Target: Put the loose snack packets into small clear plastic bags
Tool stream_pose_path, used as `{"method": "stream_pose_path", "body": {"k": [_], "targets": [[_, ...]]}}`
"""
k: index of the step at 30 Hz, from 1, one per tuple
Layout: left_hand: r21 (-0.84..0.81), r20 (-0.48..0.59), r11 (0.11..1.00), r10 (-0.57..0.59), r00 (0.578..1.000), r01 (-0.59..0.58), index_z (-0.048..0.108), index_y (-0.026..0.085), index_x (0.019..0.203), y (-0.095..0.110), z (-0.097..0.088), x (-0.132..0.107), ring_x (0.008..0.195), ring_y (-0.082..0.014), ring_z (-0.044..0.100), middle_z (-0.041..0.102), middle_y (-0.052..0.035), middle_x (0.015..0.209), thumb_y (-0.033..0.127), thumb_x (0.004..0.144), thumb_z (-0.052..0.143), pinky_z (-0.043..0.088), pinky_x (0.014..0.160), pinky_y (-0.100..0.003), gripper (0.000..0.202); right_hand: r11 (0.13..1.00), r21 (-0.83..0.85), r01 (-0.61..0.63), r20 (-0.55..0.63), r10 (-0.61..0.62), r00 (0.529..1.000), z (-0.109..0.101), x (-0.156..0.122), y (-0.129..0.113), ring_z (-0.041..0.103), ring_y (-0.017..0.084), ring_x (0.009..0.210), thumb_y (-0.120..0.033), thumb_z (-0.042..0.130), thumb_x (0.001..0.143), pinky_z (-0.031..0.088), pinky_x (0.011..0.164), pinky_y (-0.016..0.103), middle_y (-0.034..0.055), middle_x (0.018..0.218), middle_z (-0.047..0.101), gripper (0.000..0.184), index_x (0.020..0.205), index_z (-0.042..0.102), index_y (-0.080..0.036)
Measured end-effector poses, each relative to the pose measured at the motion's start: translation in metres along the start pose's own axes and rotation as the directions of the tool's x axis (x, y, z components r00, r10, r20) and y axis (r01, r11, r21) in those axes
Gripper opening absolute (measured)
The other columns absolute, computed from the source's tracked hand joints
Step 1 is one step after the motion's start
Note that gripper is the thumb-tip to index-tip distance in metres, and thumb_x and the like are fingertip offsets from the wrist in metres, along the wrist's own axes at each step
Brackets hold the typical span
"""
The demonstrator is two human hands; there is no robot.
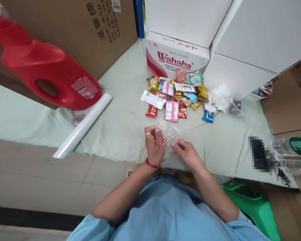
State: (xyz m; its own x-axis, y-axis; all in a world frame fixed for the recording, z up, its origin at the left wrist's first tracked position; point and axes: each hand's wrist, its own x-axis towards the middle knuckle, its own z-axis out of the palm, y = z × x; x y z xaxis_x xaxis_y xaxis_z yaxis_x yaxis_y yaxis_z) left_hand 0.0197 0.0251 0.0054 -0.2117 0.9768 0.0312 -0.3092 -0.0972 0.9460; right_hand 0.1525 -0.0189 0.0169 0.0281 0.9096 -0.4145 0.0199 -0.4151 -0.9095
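A thin clear plastic bag [171,130] spreads between my two hands over the front edge of the cloth-covered table. My left hand [155,142], with a gold ring and a red cord bracelet, is closed on the bag's left side. On the other side my right hand [187,152] pinches the film between thumb and fingers. Just beyond lies a pile of small packaged snacks, among them a pink-and-white packet [171,111], a red packet [152,111] and a white packet [153,99]. A blue packet [208,116] rests by crumpled white plastic [220,97].
A large red bottle [65,80] and a white roll [82,125] stand to the left. Behind the snacks is a Wahaba carton [177,57] below white boxes. Clear bottles [282,146] and keys [282,175] lie at right, above a green stool [261,204].
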Motion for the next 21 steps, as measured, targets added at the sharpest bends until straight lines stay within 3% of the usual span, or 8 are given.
{"method": "stream_pose_path", "body": {"k": [3, 6, 9, 12, 14, 16, 18, 21], "targets": [[-0.041, -0.051, 0.999, -0.018, 0.999, 0.016, 0.039, 0.026, 0.096, -0.002, -0.008, 0.012, 0.047, -0.0055, 0.045, 0.048, 0.0091, 0.071, 0.058, 0.097, 0.057, 0.038, 0.04, -0.017, 0.037, 0.996, 0.018, 0.086, -0.034, -0.086, 0.996, -0.001, 0.0, 0.001, 0.031, 0.009, 0.058, -0.056, 0.078, 0.074, 0.025, 0.053, 0.024, -0.0061, 0.061, 0.04, 0.043, 0.067, 0.055, -0.02], [-0.072, -0.138, 0.995, -0.073, 0.988, 0.064, 0.037, 0.027, 0.094, -0.009, -0.025, 0.041, 0.043, -0.0042, 0.041, 0.048, 0.0097, 0.072, 0.055, 0.096, 0.061, 0.032, 0.038, -0.016, 0.037, 0.983, 0.184, 0.025, -0.044, -0.018, 0.999, -0.014, -0.004, 0.002, 0.028, 0.009, 0.055, -0.045, 0.081, 0.071, 0.024, 0.05, 0.023, -0.0069, 0.06, 0.04, 0.035, 0.068, 0.056, -0.021], [-0.023, -0.186, 0.993, -0.114, 0.976, 0.112, 0.039, 0.026, 0.092, -0.017, -0.042, 0.066, 0.046, -0.0048, 0.043, 0.047, 0.0087, 0.074, 0.051, 0.096, 0.061, 0.035, 0.039, -0.017, 0.033, 0.932, 0.363, -0.018, -0.023, 0.028, 0.999, -0.024, -0.01, 0.001, 0.037, 0.009, 0.058, -0.037, 0.085, 0.067, 0.033, 0.052, 0.021, -0.005, 0.064, 0.048, 0.03, 0.068, 0.059, -0.021], [0.115, -0.19, 0.99, -0.063, 0.98, 0.086, 0.048, 0.024, 0.099, -0.015, -0.056, 0.068, 0.073, -0.0094, 0.061, 0.056, 0.0009, 0.094, 0.052, 0.097, 0.057, 0.051, 0.057, -0.02, 0.03, 0.891, 0.454, -0.021, -0.035, 0.041, 0.999, -0.025, -0.015, 0.0, 0.049, 0.011, 0.066, -0.034, 0.086, 0.067, 0.042, 0.055, 0.022, -0.0005, 0.081, 0.064, 0.028, 0.068, 0.062, -0.021], [0.269, -0.198, 0.963, 0.025, 0.98, 0.03, 0.055, 0.023, 0.105, -0.006, -0.065, 0.055, 0.094, -0.0135, 0.063, 0.059, -0.0038, 0.109, 0.057, 0.098, 0.053, 0.054, 0.069, -0.023, 0.034, 0.886, 0.463, 0.013, -0.064, 0.019, 0.998, -0.023, -0.017, 0.0, 0.054, 0.013, 0.072, -0.036, 0.085, 0.07, 0.047, 0.059, 0.024, 0.0017, 0.095, 0.071, 0.026, 0.07, 0.063, -0.022], [0.401, -0.151, 0.914, 0.0, 0.989, 0.061, 0.061, 0.021, 0.097, 0.005, -0.071, 0.037, 0.093, -0.0159, 0.063, 0.063, -0.0049, 0.101, 0.062, 0.101, 0.043, 0.051, 0.069, -0.025, 0.044, 0.907, 0.416, 0.072, -0.091, -0.037, 0.995, -0.02, -0.018, 0.003, 0.058, 0.015, 0.078, -0.038, 0.082, 0.076, 0.051, 0.064, 0.026, 0.0028, 0.106, 0.073, 0.024, 0.071, 0.064, -0.023], [0.44, -0.016, 0.876, -0.212, 0.977, 0.198, 0.064, 0.02, 0.083, 0.013, -0.071, 0.02, 0.084, -0.0184, 0.063, 0.066, -0.0064, 0.087, 0.067, 0.101, 0.031, 0.049, 0.066, -0.028, 0.061, 0.936, 0.318, 0.15, -0.103, -0.123, 0.987, -0.014, -0.017, 0.006, 0.061, 0.017, 0.088, -0.039, 0.078, 0.082, 0.052, 0.068, 0.027, 0.004, 0.114, 0.072, 0.023, 0.071, 0.065, -0.023], [0.462, 0.155, 0.845, -0.375, 0.914, 0.269, 0.068, 0.02, 0.079, 0.015, -0.058, 0.009, 0.084, -0.0206, 0.062, 0.07, -0.0065, 0.086, 0.067, 0.093, 0.049, 0.048, 0.068, -0.031, 0.053, 0.957, 0.151, 0.246, -0.053, -0.241, 0.969, -0.004, -0.016, 0.008, 0.062, 0.022, 0.108, -0.04, 0.075, 0.086, 0.053, 0.076, 0.028, 0.0065, 0.113, 0.071, 0.025, 0.07, 0.067, -0.023]]}}
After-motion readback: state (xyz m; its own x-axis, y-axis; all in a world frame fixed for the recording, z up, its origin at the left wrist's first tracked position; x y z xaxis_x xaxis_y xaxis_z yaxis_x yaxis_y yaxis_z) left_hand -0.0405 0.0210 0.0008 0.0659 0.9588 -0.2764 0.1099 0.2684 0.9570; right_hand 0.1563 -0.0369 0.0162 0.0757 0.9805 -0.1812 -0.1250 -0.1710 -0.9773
